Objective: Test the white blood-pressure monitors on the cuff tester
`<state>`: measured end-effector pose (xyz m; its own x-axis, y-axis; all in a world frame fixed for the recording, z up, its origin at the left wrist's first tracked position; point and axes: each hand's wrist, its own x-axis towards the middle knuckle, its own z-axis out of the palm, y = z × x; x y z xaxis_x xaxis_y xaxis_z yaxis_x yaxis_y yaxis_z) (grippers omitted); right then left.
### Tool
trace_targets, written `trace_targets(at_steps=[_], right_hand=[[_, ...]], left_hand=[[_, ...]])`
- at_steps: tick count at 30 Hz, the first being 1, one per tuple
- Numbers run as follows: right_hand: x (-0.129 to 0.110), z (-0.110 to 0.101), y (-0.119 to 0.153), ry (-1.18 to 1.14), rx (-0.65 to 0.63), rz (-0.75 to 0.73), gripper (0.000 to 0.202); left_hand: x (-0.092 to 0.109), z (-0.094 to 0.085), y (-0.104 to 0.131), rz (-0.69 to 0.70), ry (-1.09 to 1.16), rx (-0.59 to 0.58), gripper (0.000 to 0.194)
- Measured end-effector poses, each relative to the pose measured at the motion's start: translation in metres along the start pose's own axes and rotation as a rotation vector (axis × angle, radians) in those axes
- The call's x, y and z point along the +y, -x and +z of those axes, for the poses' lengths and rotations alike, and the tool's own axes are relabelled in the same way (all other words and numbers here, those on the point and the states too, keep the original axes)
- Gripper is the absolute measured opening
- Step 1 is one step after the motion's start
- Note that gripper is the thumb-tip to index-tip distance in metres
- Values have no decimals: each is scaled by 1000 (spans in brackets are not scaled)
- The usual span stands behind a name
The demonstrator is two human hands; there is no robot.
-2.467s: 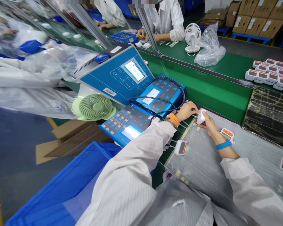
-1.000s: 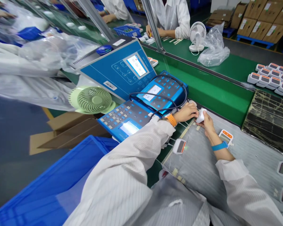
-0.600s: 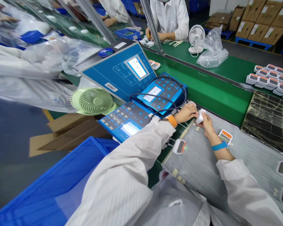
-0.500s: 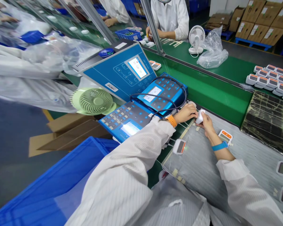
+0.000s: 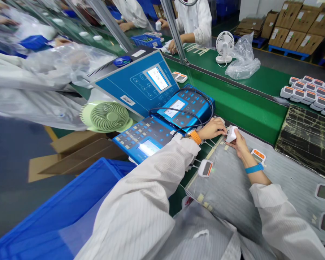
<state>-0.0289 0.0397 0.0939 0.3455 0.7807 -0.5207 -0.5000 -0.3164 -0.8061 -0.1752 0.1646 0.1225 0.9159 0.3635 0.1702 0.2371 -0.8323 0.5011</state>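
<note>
White device point(image 5: 231, 133); edge toward left hand point(image 5: 212, 129)

loose white striped sleeves point(image 5: 141, 187), orange watch strap point(image 5: 195, 137), bright blue wristband point(image 5: 254, 168)

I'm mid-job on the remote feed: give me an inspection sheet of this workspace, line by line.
Surface: grey mat, taped along its left edge.
Job's things: white device held above the mat; orange-trimmed devices lie on it.
Clutter: green fan beside the blue instruments; plastic bag beyond.
Hands: right hand grips the white device; left hand has its fingertips at the device's edge, their pinched item too small to tell.
Cables: dark cable looped over the instruments.
Surroundings: blue bin at lower left; person in white across the bench.
Spills: nothing seen.
</note>
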Motion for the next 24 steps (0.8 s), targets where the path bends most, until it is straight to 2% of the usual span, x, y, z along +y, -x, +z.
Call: trace_targets(at_steps=[11,17,24], right_hand=[[5,-3,-7,10,-49,-14,38],[7,-2,-8,32,-50,-45,33],[3,11,-5,70,67,-49,33]], left_hand=[[1,4,-2,-9,-5,26,8],[3,3,0,-18,22,36,9],[6,4,-2,-54,-14,44,11]])
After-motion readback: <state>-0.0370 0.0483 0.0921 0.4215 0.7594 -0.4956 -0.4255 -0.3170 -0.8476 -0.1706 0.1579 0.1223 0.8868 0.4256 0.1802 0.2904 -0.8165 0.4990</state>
